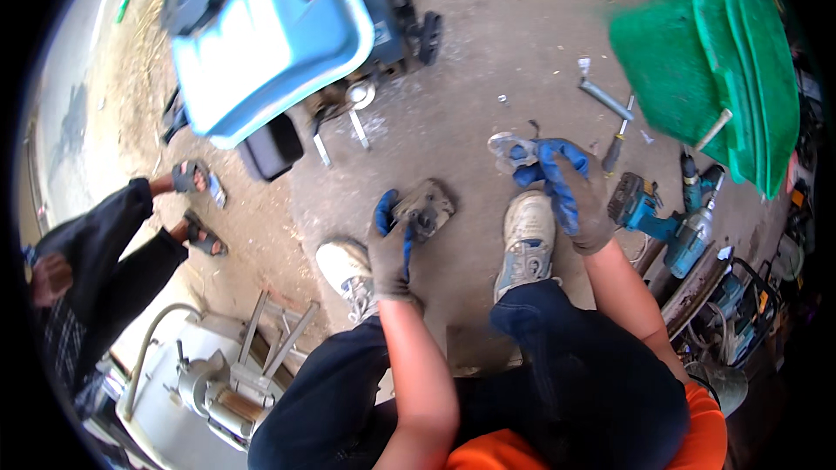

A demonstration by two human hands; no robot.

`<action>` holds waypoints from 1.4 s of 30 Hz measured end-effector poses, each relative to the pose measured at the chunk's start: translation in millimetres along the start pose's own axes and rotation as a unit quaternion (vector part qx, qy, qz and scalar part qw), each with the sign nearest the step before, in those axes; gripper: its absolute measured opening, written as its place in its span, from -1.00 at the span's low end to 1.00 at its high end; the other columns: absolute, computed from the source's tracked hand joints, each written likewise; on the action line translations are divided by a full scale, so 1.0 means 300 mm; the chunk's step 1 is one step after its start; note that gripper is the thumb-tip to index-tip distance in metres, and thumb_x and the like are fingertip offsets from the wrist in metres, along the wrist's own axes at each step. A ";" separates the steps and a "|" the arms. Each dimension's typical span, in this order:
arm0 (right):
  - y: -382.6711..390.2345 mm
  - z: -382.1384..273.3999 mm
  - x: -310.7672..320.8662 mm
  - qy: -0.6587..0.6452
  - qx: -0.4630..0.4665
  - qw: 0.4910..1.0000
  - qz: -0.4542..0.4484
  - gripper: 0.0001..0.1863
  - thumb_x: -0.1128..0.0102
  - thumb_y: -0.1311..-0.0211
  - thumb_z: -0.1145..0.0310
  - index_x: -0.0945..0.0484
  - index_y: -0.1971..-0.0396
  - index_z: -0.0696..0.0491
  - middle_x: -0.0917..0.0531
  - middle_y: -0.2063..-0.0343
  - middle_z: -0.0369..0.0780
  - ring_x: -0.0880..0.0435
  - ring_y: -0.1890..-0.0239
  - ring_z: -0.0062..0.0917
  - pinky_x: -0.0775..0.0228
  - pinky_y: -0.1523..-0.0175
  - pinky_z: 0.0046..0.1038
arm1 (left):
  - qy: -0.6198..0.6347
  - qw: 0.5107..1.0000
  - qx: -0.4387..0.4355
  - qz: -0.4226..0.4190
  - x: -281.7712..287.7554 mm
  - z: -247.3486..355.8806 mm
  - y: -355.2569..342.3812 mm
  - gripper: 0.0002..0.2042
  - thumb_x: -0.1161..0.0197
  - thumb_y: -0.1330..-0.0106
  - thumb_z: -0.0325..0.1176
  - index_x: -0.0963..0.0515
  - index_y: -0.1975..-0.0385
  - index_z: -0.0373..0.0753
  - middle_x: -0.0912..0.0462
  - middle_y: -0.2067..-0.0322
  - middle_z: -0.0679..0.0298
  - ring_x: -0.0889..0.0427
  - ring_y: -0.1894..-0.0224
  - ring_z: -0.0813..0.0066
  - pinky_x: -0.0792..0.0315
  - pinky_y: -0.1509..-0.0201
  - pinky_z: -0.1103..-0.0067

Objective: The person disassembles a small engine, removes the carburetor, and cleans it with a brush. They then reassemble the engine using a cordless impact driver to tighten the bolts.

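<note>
My left hand (390,248), in a grey glove with blue fingertips, grips a dirty grey metal engine part (424,207) held above the concrete floor between my shoes. My right hand (564,184), gloved the same way, is raised over my right shoe (526,239) and holds a small pale object (508,149) at its fingertips; I cannot tell what the object is. My left shoe (348,271) is just below and left of the part.
A blue generator (261,26) stands at the upper left. Stacked green plastic chairs (723,70) are at the upper right. Teal power tools (670,218), a screwdriver (616,148) and a wrench (605,97) lie on the floor at right. Another person in sandals (104,244) crouches at left beside a small engine (209,383).
</note>
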State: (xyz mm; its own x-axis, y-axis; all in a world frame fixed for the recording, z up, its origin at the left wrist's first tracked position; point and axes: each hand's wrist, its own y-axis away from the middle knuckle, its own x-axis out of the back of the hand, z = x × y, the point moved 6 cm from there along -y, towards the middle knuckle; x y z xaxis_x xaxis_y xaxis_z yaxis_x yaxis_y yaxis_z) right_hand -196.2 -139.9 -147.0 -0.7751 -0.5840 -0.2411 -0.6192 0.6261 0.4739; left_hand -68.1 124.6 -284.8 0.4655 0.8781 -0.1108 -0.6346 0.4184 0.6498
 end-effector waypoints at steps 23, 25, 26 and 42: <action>0.133 0.097 -0.254 0.222 -0.043 0.960 -0.164 -0.73 -0.13 -0.39 0.24 -0.62 0.20 0.16 -0.65 0.48 -0.32 -0.47 0.49 -0.78 -0.26 0.43 -0.67 | 0.134 0.989 -0.005 -0.058 -0.115 0.309 0.276 -0.64 -0.16 -0.50 -0.17 -0.60 0.00 -0.39 -0.69 0.31 0.24 -0.63 0.39 0.57 -0.59 0.29 0.61; 0.135 0.121 -0.267 0.223 -0.037 0.959 -0.169 -0.72 -0.12 -0.40 0.23 -0.63 0.19 0.15 -0.66 0.47 -0.33 -0.45 0.51 -0.79 -0.25 0.46 -0.68 | 0.150 0.988 0.005 -0.047 -0.108 0.301 0.274 -0.67 -0.20 -0.47 -0.19 -0.62 0.08 -0.38 -0.69 0.35 0.24 -0.62 0.42 0.57 -0.57 0.32 0.62; 0.134 0.128 -0.276 0.223 -0.034 0.959 -0.172 -0.72 -0.11 -0.41 0.23 -0.63 0.18 0.14 -0.66 0.47 -0.33 -0.43 0.53 -0.79 -0.24 0.47 -0.68 | 0.145 0.989 0.004 -0.037 -0.104 0.302 0.273 -0.69 -0.22 -0.46 -0.18 -0.64 0.14 -0.36 -0.70 0.39 0.23 -0.62 0.45 0.56 -0.56 0.35 0.61; 0.133 0.140 -0.273 0.332 -0.108 0.913 -0.211 -0.73 -0.26 -0.26 0.27 -0.66 0.27 0.20 -0.69 0.43 -0.23 -0.64 0.37 -0.62 -0.47 0.26 -0.56 | 0.138 0.989 -0.050 0.035 -0.080 0.304 0.271 -0.79 -0.15 -0.45 -0.42 -0.64 0.13 -0.43 -0.72 0.31 0.23 -0.62 0.39 0.59 -0.53 0.30 0.63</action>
State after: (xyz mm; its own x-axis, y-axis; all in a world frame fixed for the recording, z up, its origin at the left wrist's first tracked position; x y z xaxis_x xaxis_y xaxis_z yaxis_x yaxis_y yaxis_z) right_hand -162.6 -45.4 -144.0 -0.1819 -0.9791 0.0910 -0.7509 0.1981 0.6299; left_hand -74.5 116.3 -160.8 0.2405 0.9301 -0.2775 -0.7232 0.3624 0.5879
